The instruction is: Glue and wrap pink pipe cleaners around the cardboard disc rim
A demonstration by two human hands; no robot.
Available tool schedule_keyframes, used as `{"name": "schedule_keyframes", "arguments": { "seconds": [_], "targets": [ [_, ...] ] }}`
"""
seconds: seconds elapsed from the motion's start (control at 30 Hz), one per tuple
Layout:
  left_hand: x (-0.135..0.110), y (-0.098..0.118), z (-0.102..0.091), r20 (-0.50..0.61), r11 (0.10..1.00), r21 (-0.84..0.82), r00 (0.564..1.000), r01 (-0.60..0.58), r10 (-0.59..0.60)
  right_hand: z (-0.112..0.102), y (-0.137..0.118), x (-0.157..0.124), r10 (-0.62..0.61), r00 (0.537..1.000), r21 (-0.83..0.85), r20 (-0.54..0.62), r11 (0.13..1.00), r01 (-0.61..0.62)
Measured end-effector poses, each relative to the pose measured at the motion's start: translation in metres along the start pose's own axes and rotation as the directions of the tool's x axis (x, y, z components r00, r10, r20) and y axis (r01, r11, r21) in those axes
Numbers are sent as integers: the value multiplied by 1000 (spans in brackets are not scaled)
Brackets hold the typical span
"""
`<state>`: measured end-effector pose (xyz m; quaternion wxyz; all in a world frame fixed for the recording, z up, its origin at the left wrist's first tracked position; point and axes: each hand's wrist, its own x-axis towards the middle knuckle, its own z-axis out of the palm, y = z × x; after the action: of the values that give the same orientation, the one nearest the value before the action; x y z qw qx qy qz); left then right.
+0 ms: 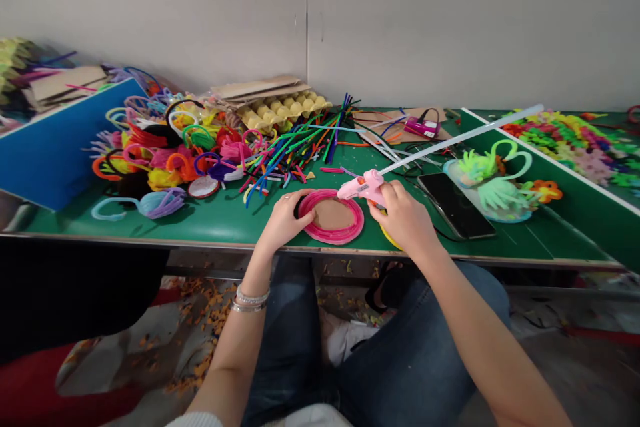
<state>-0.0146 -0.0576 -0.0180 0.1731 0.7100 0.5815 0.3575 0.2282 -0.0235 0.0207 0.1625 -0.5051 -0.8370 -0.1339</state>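
Note:
A round cardboard disc with a pink pipe-cleaner rim [332, 216] lies near the front edge of the green table [220, 221]. My left hand [286, 216] presses on the disc's left side, fingers on the rim. My right hand [406, 216] grips a pink glue gun [361, 188] whose nozzle points at the upper right of the pink rim. A long clear glue stick [465, 136] sticks out of the gun's back toward the far right. A yellow piece shows partly under my right hand.
A heap of coloured pipe cleaners [285, 147] and bent loops [165, 153] covers the left and middle. A blue board [55, 140] leans at left. A black phone [455, 205], a plate with green pipe-cleaner shapes [493, 188], an egg tray [285, 108] and a pink device [423, 125] lie behind.

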Motion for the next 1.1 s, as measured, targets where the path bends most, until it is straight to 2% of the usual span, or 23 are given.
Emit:
{"name": "schedule_keyframes", "arguments": {
  "seconds": [0.23, 0.43, 0.5, 0.63, 0.77, 0.83, 0.9, 1.0, 1.1],
  "targets": [
    [4, -7, 2, -16, 998, -70, 1000, -11, 9, -11, 10, -1, 73, 997, 18, -37, 997, -73],
    [16, 1, 2, -98, 995, 103, 995, -6, 16, -12, 19, -2, 57, 997, 6, -48, 998, -56],
    [19, 5, 1, -152, 994, 111, 988, 5, 12, -11, 17, -2, 77, 995, 35, -64, 997, -75],
    [17, 5, 2, -233, 999, -21, 972, 40, -44, -9, 13, 0, 101, 992, 139, -76, 986, -90],
    [9, 0, 7, -233, 965, -255, 965, 59, -121, -4, 11, 2, 73, 995, 214, -63, 975, -58],
    [6, -2, 7, -215, 952, -302, 969, 52, -121, -2, 10, 3, 70, 996, 226, -49, 972, -57],
    [4, -3, 6, -198, 959, -277, 973, 58, -116, -3, 10, 6, 59, 998, 234, -30, 971, -51],
    [-4, 0, 2, -232, 982, -156, 962, 106, -141, -6, 10, 14, 9, 1000, 263, 18, 965, -13],
    [-23, 11, 0, -223, 987, -30, 962, 155, -158, -10, 10, 25, -76, 991, 327, 114, 944, 35]
  ]
}}
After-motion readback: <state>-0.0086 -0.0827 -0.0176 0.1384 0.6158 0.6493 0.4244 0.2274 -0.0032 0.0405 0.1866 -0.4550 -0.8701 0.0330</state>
